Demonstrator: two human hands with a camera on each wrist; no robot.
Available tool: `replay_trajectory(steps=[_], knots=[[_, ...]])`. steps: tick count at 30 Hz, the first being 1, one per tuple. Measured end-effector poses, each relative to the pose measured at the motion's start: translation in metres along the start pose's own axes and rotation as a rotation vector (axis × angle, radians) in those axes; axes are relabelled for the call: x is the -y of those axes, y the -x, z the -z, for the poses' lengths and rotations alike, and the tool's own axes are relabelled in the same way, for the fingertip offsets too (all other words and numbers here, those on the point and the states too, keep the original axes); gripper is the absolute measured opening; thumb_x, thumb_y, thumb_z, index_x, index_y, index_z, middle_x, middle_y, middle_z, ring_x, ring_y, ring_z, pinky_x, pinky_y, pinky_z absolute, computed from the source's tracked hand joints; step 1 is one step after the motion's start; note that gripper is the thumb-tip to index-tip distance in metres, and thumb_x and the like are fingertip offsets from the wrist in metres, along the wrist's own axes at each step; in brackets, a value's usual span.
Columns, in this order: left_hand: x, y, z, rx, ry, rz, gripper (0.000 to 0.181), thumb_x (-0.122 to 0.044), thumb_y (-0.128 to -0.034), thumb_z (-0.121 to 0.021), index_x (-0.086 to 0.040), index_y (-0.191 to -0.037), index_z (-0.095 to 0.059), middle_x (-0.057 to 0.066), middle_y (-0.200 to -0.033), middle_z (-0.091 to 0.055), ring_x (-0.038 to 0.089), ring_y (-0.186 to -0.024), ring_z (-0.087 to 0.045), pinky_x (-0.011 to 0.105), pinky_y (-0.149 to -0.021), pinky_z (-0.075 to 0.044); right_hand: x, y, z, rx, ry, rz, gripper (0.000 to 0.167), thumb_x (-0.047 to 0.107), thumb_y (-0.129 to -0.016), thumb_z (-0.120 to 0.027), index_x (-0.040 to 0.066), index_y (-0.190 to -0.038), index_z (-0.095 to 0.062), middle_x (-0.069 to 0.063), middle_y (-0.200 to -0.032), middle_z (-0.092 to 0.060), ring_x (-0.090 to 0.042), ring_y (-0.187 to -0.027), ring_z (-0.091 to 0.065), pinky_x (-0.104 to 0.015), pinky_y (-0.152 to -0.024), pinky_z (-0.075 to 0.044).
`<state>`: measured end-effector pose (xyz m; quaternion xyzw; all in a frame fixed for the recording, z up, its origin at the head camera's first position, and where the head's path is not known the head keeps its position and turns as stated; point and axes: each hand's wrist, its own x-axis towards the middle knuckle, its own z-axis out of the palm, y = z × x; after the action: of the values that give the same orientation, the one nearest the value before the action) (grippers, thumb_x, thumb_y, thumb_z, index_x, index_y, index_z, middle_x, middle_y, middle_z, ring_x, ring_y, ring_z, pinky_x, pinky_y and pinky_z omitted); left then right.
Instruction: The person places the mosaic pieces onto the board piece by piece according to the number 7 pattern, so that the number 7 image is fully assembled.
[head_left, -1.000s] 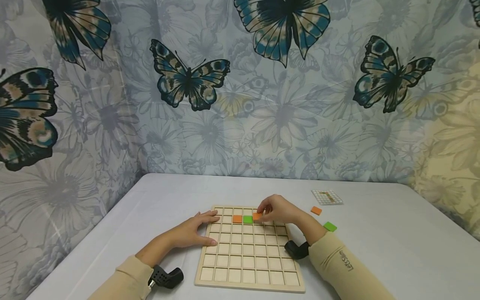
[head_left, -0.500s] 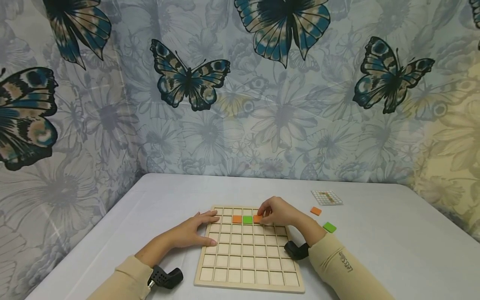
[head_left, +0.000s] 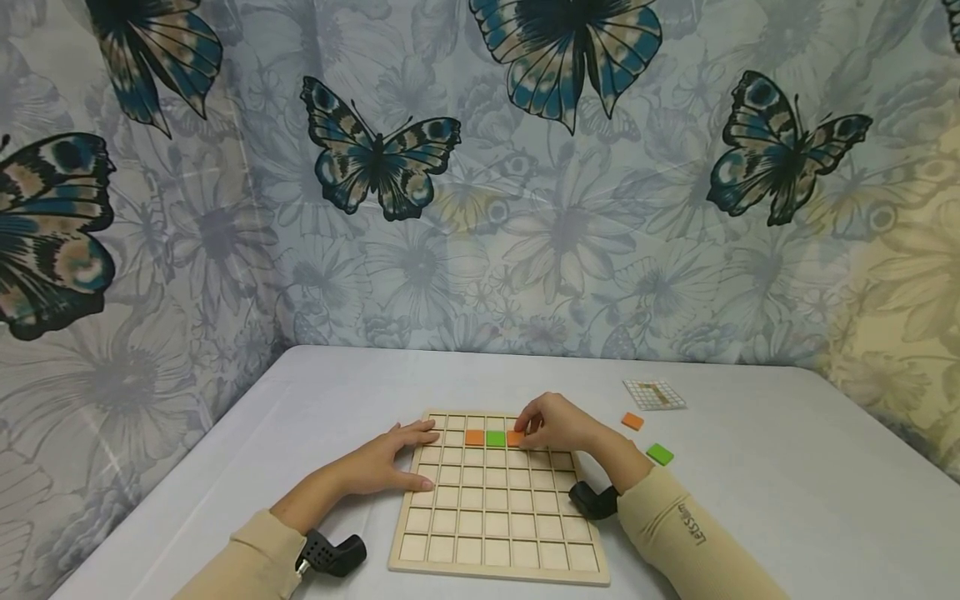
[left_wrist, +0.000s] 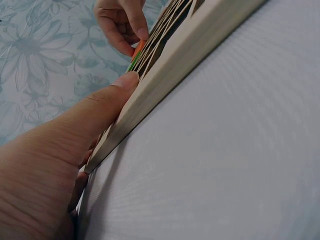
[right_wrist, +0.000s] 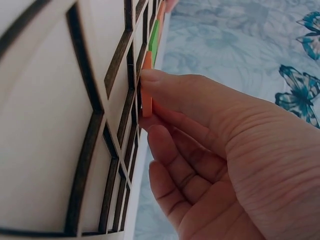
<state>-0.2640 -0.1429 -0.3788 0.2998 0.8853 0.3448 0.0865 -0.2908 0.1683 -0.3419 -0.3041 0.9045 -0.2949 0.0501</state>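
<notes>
R hand (head_left: pixel 558 421) has its grip closed down to a narrow pinch, thumb vs. finger, on the edges of an orange tile (head_left: pixel 513 438), prob. b/c a thin square gives little else to hold. That tile's at its cell in the board's 2nd row from the far end, right next to a green tile (head_left: pixel 496 439), w/ another orange tile (head_left: pixel 475 438) on the green one's far side (can't tell if the pinched one lies fully flat).

L hand (head_left: pixel 386 462) has no tile: fingers spread wide, thumb resting on the L rim of the wooden board (head_left: pixel 496 499), prob. to steady it vs. the other hand's push.

Loose orange piece (head_left: pixel 632 421) & loose green piece (head_left: pixel 660 454) lie apart on the surface (head_left: pixel 787 483), R of the board, prob. for easy R-hand reach. Gridded card (head_left: pixel 654 395) sits beyond them, likely kept in sight for a glance.
</notes>
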Motion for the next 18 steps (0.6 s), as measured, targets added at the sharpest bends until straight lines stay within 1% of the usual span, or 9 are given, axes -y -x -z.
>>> replay_trajectory(steps=[5, 13, 18], knots=[[-0.0002, -0.0002, 0.0007, 0.001, 0.000, 0.002, 0.074, -0.044, -0.0748, -0.074, -0.013, -0.136, -0.048, 0.007, -0.153, -0.028, 0.035, -0.144, -0.009, 0.054, -0.118, -0.002, -0.0004, -0.0004, 0.0002, 0.001, 0.007, 0.002, 0.016, 0.011, -0.078, -0.074, 0.004, -0.092, -0.072, -0.001, -0.078, -0.066, -0.006, -0.066, -0.054, -0.020, -0.056, -0.048], [0.0001, -0.0012, 0.0009, 0.006, 0.017, -0.001, 0.074, -0.043, -0.0748, -0.075, -0.012, -0.136, -0.048, 0.007, -0.153, -0.028, 0.035, -0.145, -0.009, 0.054, -0.118, -0.002, -0.0010, -0.0011, 0.0002, -0.001, -0.001, -0.029, 0.016, 0.012, -0.078, -0.074, 0.005, -0.092, -0.072, -0.001, -0.078, -0.065, -0.008, -0.067, -0.054, -0.021, -0.056, -0.048], [0.0015, -0.0017, -0.0002, 0.011, 0.016, -0.004, 0.074, -0.044, -0.0752, -0.074, -0.013, -0.137, -0.047, 0.007, -0.153, -0.027, 0.034, -0.145, -0.009, 0.055, -0.118, -0.001, 0.0023, 0.0002, 0.0047, 0.015, 0.011, -0.039, 0.016, 0.012, -0.078, -0.074, 0.005, -0.092, -0.071, -0.003, -0.085, -0.066, -0.008, -0.072, -0.055, -0.021, -0.061, -0.049]])
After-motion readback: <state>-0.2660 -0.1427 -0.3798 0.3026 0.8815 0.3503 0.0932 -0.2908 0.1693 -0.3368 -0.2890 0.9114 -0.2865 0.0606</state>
